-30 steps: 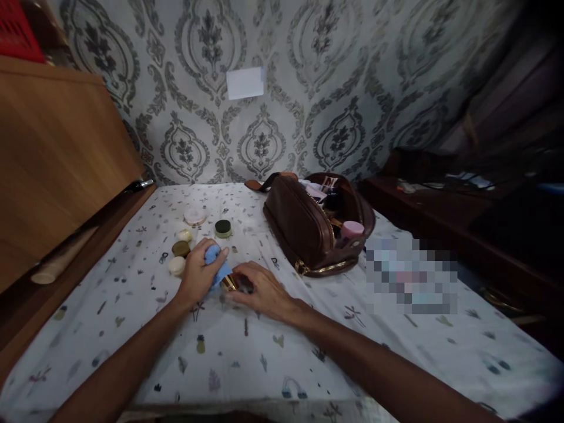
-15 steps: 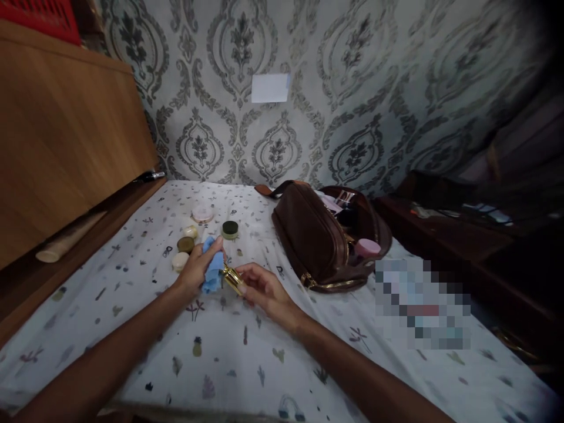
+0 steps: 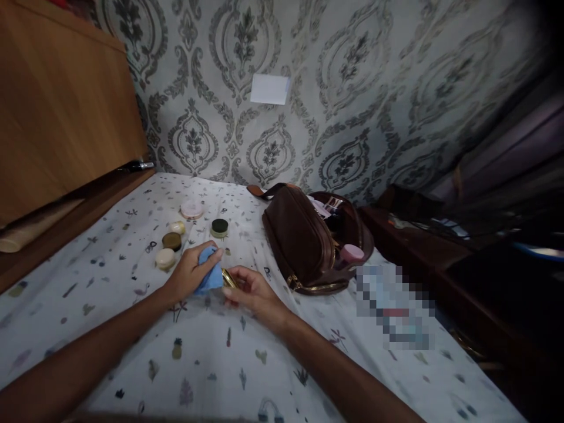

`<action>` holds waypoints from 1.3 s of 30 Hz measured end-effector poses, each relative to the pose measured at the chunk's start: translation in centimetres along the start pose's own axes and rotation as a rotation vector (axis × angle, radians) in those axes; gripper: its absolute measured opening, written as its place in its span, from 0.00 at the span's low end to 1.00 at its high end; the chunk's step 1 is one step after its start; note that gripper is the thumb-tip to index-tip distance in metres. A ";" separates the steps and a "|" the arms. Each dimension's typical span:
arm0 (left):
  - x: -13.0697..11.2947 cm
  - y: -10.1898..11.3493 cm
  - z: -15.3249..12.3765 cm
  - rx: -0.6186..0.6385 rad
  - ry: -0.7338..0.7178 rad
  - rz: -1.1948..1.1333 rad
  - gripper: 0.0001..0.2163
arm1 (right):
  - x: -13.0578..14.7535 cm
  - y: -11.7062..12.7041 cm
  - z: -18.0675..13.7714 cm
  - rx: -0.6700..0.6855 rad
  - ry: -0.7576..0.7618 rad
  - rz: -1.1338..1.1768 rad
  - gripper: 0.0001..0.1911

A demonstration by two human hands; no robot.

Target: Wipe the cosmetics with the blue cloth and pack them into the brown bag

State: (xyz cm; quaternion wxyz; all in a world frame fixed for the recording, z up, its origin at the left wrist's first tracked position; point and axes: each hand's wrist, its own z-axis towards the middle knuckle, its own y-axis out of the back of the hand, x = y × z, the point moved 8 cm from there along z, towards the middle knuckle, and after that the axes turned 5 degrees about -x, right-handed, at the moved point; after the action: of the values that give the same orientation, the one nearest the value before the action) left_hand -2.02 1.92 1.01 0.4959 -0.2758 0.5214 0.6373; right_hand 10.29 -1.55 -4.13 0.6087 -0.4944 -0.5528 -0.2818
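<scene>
My left hand [image 3: 187,276] is closed around a small blue cloth [image 3: 210,278] and presses it against a gold tube [image 3: 229,278]. My right hand [image 3: 249,292] pinches that gold tube from the right side, just above the patterned white sheet [image 3: 211,358]. Both hands meet near the middle of the bed. Most of the tube is hidden by cloth and fingers.
Several small round jars [image 3: 171,241] lie left of the hands. An open brown leather pouch [image 3: 304,244] with cosmetics inside, including a pink-lidded item [image 3: 351,253], sits to the right. A wooden headboard [image 3: 61,117] stands at left, patterned wallpaper behind, dark furniture [image 3: 440,247] at right.
The view shifted left and slightly down. My hands stayed together on the tube; the cloth moved over more of it, and the tube was tilted up half a second ago.
</scene>
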 end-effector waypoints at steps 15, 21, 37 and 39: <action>0.6 -0.1 0.2 0.029 0.025 -0.215 0.19 | -0.2 -0.1 -0.1 0.103 -0.148 0.284 0.26; 0.5 -0.3 0.2 0.072 0.021 -0.176 0.18 | -0.3 -0.3 -0.3 0.135 -0.139 0.183 0.30; 1.0 -0.3 0.2 0.017 0.061 -0.186 0.18 | 0.6 0.4 -0.3 -0.048 0.062 -0.135 0.26; 1.1 -0.4 0.2 0.024 0.061 -0.220 0.18 | 0.0 -0.2 -0.3 0.046 -0.056 0.030 0.26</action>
State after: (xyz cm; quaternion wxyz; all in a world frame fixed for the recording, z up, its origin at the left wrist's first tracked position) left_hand -2.04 2.47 -0.02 0.5497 -0.3448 0.5104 0.5642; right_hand 10.27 -1.86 -4.01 0.6082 -0.4964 -0.5685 -0.2459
